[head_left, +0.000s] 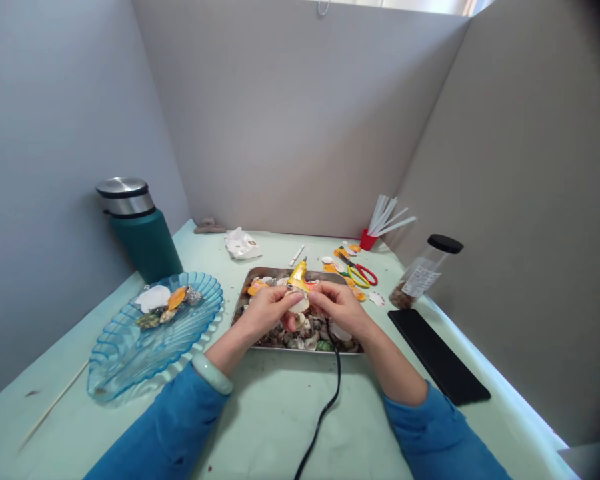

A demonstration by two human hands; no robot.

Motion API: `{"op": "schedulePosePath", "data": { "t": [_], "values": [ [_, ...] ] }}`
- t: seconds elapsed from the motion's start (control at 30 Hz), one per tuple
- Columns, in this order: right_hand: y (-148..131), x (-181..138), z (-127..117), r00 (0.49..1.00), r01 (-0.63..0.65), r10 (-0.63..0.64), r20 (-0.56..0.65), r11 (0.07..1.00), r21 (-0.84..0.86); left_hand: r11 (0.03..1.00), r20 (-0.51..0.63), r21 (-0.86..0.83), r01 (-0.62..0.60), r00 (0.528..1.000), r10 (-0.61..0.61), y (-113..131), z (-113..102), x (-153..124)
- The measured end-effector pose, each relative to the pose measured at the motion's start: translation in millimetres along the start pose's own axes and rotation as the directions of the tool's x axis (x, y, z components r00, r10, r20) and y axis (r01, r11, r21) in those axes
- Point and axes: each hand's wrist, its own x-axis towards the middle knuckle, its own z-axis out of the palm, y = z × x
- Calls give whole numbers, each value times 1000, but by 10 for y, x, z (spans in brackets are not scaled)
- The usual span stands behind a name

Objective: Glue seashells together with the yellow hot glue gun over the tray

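My left hand [267, 312] and my right hand [343, 308] meet over a metal tray [237, 312] full of seashells [305, 339]. Between the fingertips of both hands is a pale seashell [300, 304], gripped at its two sides; my fingers cover part of it. Just beyond them, a yellow glue gun [298, 272] lies over the tray, its lower part hidden by my hands and the shell. Its black cord [338, 377] trails over the tray's front edge and along the table towards me.
A blue shell-shaped dish [130, 370] with several shells and a green bottle [145, 243] stand left. Scissors [359, 272], a red cup [367, 240] of glue sticks, a clear jar [420, 280] and a black slab [437, 357] are right. Crumpled tissue [242, 244] lies behind.
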Motion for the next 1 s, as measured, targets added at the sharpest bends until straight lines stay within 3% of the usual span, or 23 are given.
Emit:
{"op": "schedulePosePath", "data": {
  "t": [0.6, 1.0],
  "values": [
    [-12, -1, -1, 1000, -13, 12, 12, 998, 54, 994, -36, 92, -59, 997, 63, -52, 6, 4],
    [36, -20, 10, 1000, -14, 14, -22, 1000, 24, 998, -21, 46, -39, 999, 40, -34, -5, -4]
  ]
}}
